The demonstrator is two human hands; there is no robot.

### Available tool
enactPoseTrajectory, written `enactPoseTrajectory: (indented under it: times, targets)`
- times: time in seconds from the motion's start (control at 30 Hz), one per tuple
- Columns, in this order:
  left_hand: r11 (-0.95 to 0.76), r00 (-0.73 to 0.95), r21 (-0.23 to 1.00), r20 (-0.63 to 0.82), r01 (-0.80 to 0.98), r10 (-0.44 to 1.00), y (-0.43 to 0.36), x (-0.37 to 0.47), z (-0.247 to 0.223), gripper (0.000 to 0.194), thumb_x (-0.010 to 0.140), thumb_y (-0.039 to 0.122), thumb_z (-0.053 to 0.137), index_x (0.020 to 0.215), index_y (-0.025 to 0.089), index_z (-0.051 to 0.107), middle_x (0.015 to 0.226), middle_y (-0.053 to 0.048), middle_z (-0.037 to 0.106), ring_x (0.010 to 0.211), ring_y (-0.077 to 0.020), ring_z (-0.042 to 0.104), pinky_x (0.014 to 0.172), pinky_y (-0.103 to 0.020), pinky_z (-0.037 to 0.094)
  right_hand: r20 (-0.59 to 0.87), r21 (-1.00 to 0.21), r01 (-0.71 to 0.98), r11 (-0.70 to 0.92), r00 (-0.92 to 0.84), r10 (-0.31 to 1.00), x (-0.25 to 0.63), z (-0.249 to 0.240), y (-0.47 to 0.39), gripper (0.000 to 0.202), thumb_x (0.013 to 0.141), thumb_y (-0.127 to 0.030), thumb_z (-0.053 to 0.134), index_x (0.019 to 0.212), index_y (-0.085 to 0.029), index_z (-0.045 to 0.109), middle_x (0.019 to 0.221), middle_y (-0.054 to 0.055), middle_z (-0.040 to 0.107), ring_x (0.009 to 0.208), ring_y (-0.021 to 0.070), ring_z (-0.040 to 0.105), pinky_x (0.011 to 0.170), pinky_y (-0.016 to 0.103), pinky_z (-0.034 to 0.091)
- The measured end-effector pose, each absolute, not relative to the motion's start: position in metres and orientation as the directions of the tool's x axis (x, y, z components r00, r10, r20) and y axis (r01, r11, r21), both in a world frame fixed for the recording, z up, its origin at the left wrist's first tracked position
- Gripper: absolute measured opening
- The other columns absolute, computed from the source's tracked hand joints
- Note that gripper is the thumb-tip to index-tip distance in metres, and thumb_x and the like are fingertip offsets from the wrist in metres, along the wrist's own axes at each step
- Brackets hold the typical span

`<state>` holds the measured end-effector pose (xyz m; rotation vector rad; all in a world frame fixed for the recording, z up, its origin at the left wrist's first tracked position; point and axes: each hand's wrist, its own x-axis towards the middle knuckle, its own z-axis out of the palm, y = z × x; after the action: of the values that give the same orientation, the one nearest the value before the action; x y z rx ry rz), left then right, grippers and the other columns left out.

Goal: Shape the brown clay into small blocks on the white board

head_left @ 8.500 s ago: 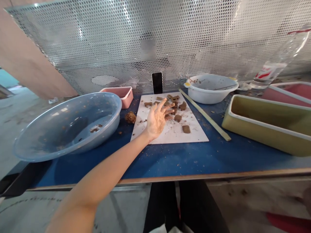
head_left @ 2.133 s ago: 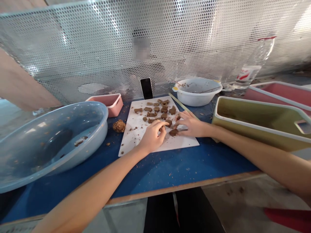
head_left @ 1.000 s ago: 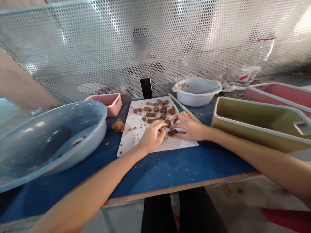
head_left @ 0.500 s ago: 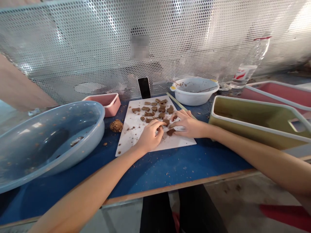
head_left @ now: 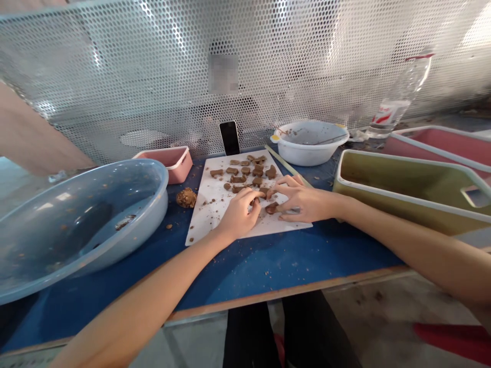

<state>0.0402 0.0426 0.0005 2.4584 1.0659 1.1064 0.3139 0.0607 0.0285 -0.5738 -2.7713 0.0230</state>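
My left hand (head_left: 241, 213) is over the front middle of a white board (head_left: 207, 217), thumb and fingers curled together; what lies between them is hidden. Close to its right, my right hand (head_left: 303, 200) has bent fingers, the upper ones reaching toward the left fingertips. Its lower fingertips touch a small dark brown clay piece (head_left: 271, 208), which sits tilted on the board. Just behind the hands are several shaped brown clay pieces, among them a squarish one (head_left: 257, 181) and a longer one (head_left: 238, 179). Brown crumbs dot the board's left side.
A lump of clay (head_left: 186, 198) sits left of the board, near a large blue basin (head_left: 153, 214) and a pink basket (head_left: 180, 168). Behind stand a phone (head_left: 229, 138) and a white basin (head_left: 307, 153). At right are a green bin (head_left: 391, 191) and a bottle (head_left: 387, 112).
My right hand has shifted slightly, its lower fingers spreading a little. The dark clay piece beside them has turned and shows a lighter edge. My left hand stays nearly in place.
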Motion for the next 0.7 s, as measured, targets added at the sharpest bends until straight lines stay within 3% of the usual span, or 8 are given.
enactPoseTrajectory:
  times: [0.17,0.37,0.57,0.7]
  targets:
    - [-0.713,0.442,0.475,0.566,0.515,0.696,0.042,0.041,0.001,0.025,0.105,0.012,0.054,0.117,0.016,0.076,0.112,-0.01,0.077,0.105,-0.0243,0.076,0.097,-0.038,0.063,0.426,-0.059,0.448,0.892,-0.797,0.428,0.315,0.025,0.062,0.033,0.114,-0.043,0.059,0.133,-0.034,0.084,0.147,0.015,0.063,0.138,0.0382,0.049,0.111,0.061,0.04]
    - [-0.711,0.445,0.475,0.559,0.518,0.699,0.042,0.04,0.0,0.027,0.107,0.013,0.053,0.121,0.018,0.076,0.113,-0.009,0.077,0.105,-0.023,0.075,0.096,-0.037,0.063,0.277,-0.048,0.42,0.906,-0.866,0.416,0.314,0.023,0.063,0.031,0.114,-0.041,0.059,0.133,-0.037,0.084,0.153,0.012,0.061,0.143,0.0395,0.047,0.109,0.059,0.044]
    - [-0.729,0.441,0.466,0.587,0.502,0.679,0.044,0.04,-0.001,0.026,0.103,0.009,0.056,0.118,0.018,0.075,0.112,-0.009,0.077,0.105,-0.0239,0.076,0.096,-0.038,0.063,0.346,-0.016,0.402,0.915,-0.857,0.382,0.317,0.034,0.059,0.032,0.113,-0.036,0.059,0.132,-0.034,0.084,0.155,0.013,0.062,0.142,0.0396,0.047,0.112,0.064,0.04]
    - [-0.722,0.435,0.451,0.587,0.525,0.683,0.045,0.039,-0.002,0.024,0.102,0.008,0.056,0.112,0.018,0.075,0.106,-0.009,0.076,0.102,-0.0245,0.076,0.094,-0.038,0.063,0.301,-0.021,0.371,0.928,-0.883,0.36,0.317,0.036,0.057,0.029,0.109,-0.035,0.064,0.128,-0.035,0.086,0.162,0.012,0.058,0.146,0.0415,0.045,0.114,0.065,0.042]
